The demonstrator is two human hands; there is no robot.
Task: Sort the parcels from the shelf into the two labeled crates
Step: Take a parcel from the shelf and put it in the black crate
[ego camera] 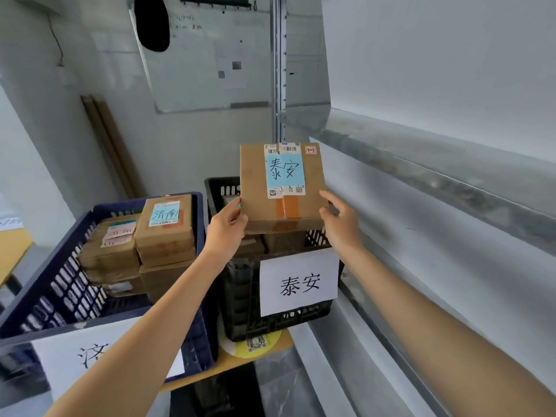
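- Cardboard parcel (281,188), blue label reading 泰安: held above the black crate (240,296) carrying the matching sign (299,281).
- Grip: left hand (224,230) and right hand (340,219) pinch its lower corners.
- Handling, judged: stiff, probably light; taped faces may be slick. Hold by opposite edges.
- Blue crate (60,284): well stocked with parcels.
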